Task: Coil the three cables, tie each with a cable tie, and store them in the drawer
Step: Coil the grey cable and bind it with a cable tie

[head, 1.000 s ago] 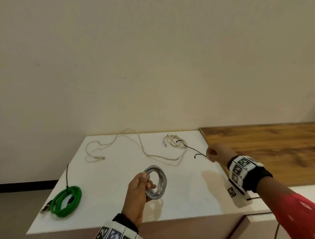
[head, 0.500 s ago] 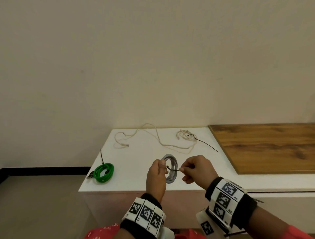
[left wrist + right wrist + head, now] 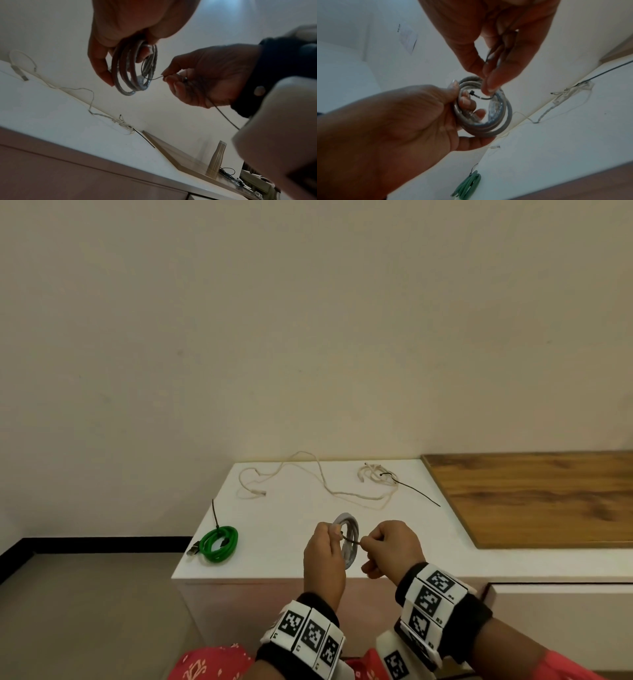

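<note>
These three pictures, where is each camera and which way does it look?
Head: worn high, looks down at the white cabinet; both hands show.
Left wrist: looks up along the left hand holding the grey cable coil.
Right wrist: looks along the right hand pinching the black cable tie.
All share the coil.

Left hand grips grey cable coil from above, fingers curled through and around the loops, coil hanging upright above the white cabinet top. Right of the coil, right hand pinches a thin black cable tie between thumb and fingertip; the tie's end reaches into the coil, its tail trails down past the palm. Below the coil, loose white cable lies on the cabinet top, another black tie at its bunched end. Further right of the coil, wooden panel, metal cylinder standing on it.
</note>
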